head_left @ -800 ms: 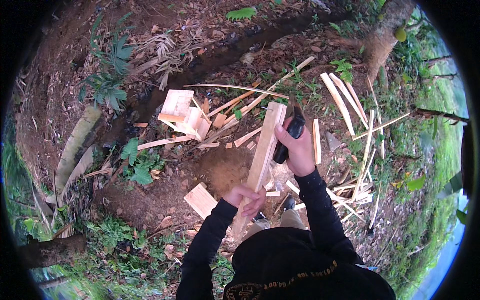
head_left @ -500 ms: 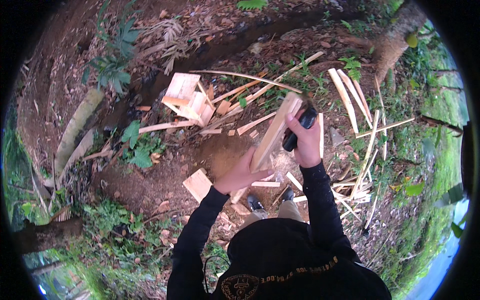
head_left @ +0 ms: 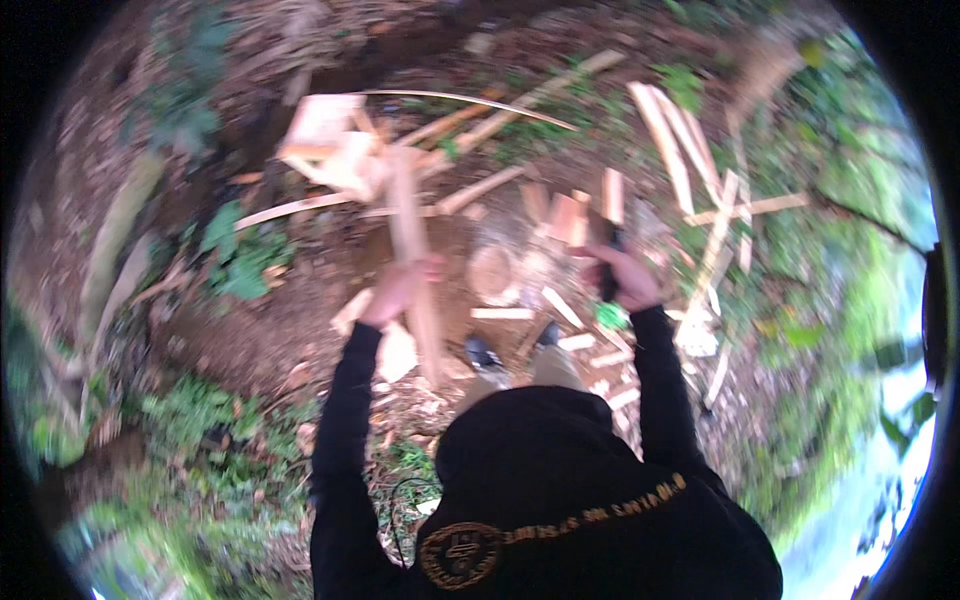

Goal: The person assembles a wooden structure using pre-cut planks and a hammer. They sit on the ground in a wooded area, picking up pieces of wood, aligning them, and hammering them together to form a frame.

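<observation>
My left hand (head_left: 395,292), left of centre, is closed round a long pale wooden plank (head_left: 405,205), which stands lengthwise away from me. To the right, my right hand (head_left: 632,280) grips a dark, black-bodied tool (head_left: 608,278); motion blur hides its exact kind. Between the hands, a round sawn stump (head_left: 493,272) sits on the ground. Short wood blocks (head_left: 568,215) are just beyond my right hand. A small box-like wooden frame (head_left: 328,140) lies beyond the plank, on the far left.
Long wood strips (head_left: 665,145) lie at the far right, with more scattered sticks (head_left: 712,260) nearer. A long slat (head_left: 470,100) crosses the far ground. My shoes (head_left: 482,350) are close to offcuts (head_left: 503,313). Leafy plants (head_left: 235,260) grow on the left, beside a fallen log (head_left: 125,220).
My hands have moved apart. The left has carried the plank leftward, away from the black tool, while the right still holds the tool. The stump and short blocks have come into sight.
</observation>
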Demonstrator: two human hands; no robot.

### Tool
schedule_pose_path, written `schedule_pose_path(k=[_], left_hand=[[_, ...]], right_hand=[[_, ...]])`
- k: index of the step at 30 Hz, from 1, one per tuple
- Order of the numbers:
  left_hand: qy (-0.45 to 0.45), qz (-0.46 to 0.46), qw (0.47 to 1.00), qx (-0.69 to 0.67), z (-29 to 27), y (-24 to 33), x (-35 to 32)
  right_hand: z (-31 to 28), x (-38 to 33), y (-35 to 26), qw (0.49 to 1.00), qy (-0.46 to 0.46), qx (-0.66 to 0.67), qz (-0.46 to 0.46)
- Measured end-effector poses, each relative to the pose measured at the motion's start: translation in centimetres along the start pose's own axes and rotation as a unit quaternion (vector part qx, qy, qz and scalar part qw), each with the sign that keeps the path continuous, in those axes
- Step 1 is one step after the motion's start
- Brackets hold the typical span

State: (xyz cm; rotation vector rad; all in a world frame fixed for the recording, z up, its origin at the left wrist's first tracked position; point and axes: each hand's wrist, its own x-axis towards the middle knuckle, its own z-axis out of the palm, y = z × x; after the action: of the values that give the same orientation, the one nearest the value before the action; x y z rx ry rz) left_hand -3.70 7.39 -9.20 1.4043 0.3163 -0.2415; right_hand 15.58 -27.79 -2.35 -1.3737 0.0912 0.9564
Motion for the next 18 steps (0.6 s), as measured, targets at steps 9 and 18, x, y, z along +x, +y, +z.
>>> schedule_pose_path(k=[9,18], left_hand=[[0.188,-0.105,0.955,0.206,3.2,-1.2,-4.5],[-0.040,-0.095,0.938,0.330,15.8,10.0,-13.0]], right_hand=[[-4.8,1.5,6.9,0.992,-0.003,0.000,0.127],[-11.6,1.7,22.1,0.901,0.152,-0.398,0.084]])
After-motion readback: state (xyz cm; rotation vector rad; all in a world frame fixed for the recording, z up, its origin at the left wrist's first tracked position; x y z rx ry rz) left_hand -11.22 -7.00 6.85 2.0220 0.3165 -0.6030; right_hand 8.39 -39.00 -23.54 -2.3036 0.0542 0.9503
